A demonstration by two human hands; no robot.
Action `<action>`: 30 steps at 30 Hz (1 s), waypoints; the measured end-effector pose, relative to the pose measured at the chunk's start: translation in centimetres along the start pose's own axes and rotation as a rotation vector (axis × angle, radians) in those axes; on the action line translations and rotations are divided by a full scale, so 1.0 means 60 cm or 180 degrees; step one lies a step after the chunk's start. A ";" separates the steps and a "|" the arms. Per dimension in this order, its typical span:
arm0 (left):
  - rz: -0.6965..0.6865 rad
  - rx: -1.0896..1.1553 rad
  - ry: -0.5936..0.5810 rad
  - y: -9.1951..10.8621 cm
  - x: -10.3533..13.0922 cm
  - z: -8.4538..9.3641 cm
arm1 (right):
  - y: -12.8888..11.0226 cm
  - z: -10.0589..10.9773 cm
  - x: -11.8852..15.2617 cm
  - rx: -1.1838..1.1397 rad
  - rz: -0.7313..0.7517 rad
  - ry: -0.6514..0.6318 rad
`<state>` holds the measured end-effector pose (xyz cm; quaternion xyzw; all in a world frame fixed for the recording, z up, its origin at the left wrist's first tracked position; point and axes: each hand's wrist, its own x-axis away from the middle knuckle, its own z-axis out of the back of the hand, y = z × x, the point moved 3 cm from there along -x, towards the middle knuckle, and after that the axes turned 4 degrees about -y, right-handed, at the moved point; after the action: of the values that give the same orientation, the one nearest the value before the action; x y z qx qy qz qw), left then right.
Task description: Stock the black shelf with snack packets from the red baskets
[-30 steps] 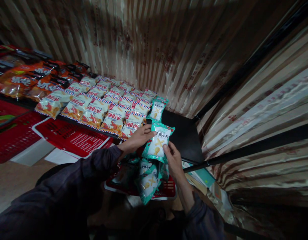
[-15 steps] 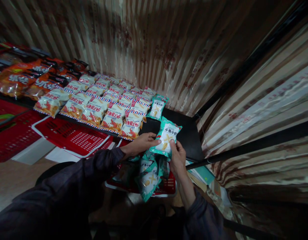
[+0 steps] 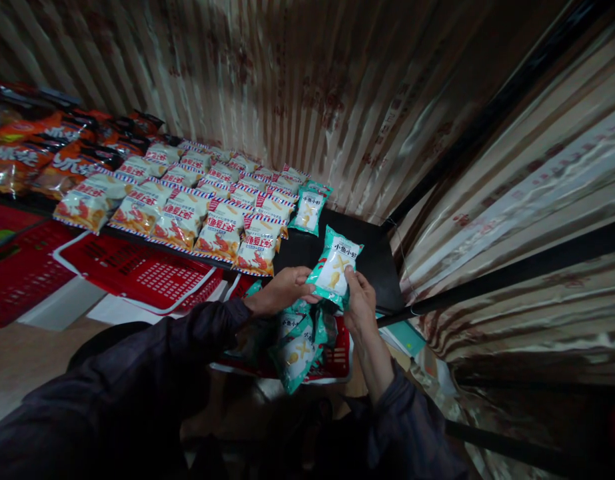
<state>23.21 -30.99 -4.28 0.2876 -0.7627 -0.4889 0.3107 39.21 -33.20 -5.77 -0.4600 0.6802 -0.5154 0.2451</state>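
Note:
Between my two hands is a teal and white snack bag [image 3: 334, 267], tilted, above the front of the black shelf. My left hand [image 3: 287, 291] grips its lower left corner. At its right edge my right hand [image 3: 360, 301] holds on, thumb on the front face. Below them a red basket [image 3: 343, 353] contains several more teal snack bags [image 3: 294, 352], partly hidden by my hands and sleeve. One matching teal bag [image 3: 308, 208] lies on the shelf, beside the rows of white and orange snack bags [image 3: 220, 228].
The black shelf [image 3: 374, 257] extends right to a dark metal post [image 3: 437, 167]. Orange and black snack bags [image 3: 70, 160] fill its left part. Further red baskets [image 3: 137, 270] stand under its front edge. A striped curtain [image 3: 287, 87] hangs behind and to the right.
The held bag has turned slightly, its top leaning more to the right, while both hands keep their grip. The view has shifted a little, so the shelf goods appear further left.

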 end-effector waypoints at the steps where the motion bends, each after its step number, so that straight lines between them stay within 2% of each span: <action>1: 0.0003 0.0030 -0.0004 0.000 -0.001 0.000 | -0.002 -0.001 0.000 0.0000 -0.0005 -0.0013; 4: -0.0059 0.0164 0.0113 0.002 -0.003 0.005 | -0.007 -0.004 0.003 -0.0036 0.0003 -0.0183; 8: -0.0188 0.0311 0.0521 0.015 -0.005 0.017 | -0.004 -0.007 0.011 -0.0021 -0.0267 -0.0515; 13: -0.0278 0.0463 0.0777 0.026 -0.004 0.017 | 0.008 -0.005 0.015 -0.0021 -0.0591 -0.0463; 21: -0.0148 0.0607 0.0845 0.020 -0.002 0.020 | 0.001 -0.010 0.020 -0.0206 -0.0565 -0.0553; 26: -0.0174 0.0388 0.0831 0.021 -0.006 0.025 | -0.006 -0.003 0.020 0.0193 -0.0513 -0.0734; 30: -0.0110 0.0064 0.0546 0.012 -0.007 0.027 | -0.022 0.013 -0.002 0.0146 -0.0226 -0.0485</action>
<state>22.13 -29.50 -4.26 0.3446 -0.7331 -0.4600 0.3635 40.42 -33.52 -4.82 -0.5160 0.6309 -0.5027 0.2882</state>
